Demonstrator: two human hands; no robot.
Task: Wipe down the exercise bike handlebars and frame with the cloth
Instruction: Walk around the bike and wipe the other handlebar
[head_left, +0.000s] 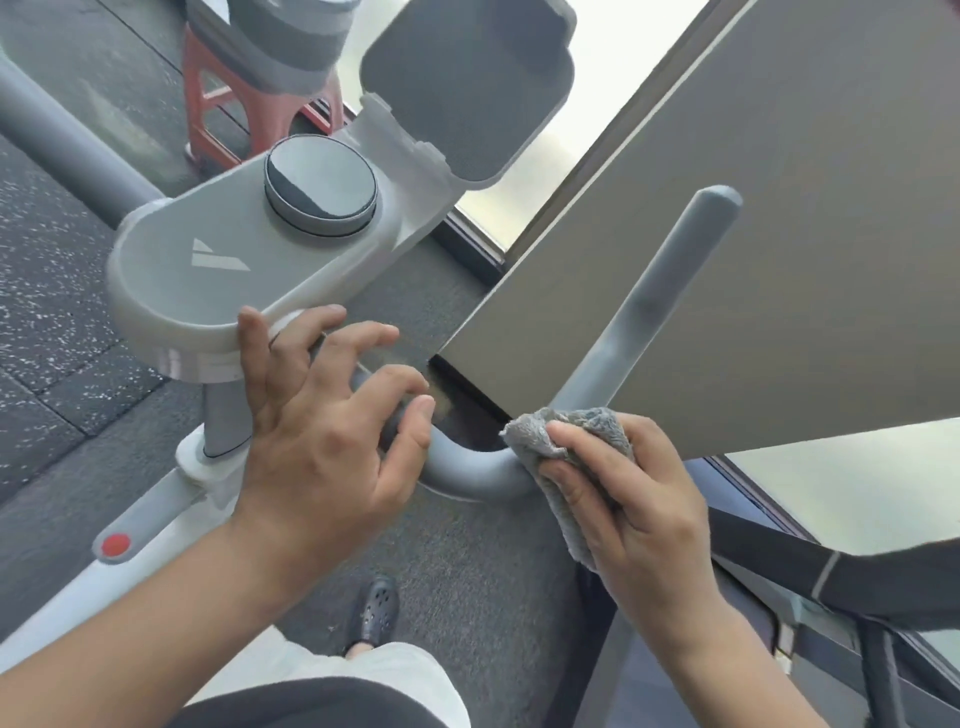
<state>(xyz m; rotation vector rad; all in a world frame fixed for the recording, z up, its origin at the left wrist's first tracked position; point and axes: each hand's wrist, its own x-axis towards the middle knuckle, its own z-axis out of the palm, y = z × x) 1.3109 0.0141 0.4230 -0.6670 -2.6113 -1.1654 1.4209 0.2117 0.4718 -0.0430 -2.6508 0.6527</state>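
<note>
The exercise bike's grey handlebar curves from under the console to the right and then rises as an upright grip. My right hand is shut on a grey cloth, which is pressed around the bend of the bar. My left hand rests on the bar's inner part just below the console, fingers spread and loosely curled over it. The grey console carries a round dark knob. The white frame with a red button runs down to the lower left.
A tablet holder rises behind the console. The other handlebar arm extends to the upper left. A red stool stands on the speckled dark floor. A beige wall panel and a window lie right. My shoe is below.
</note>
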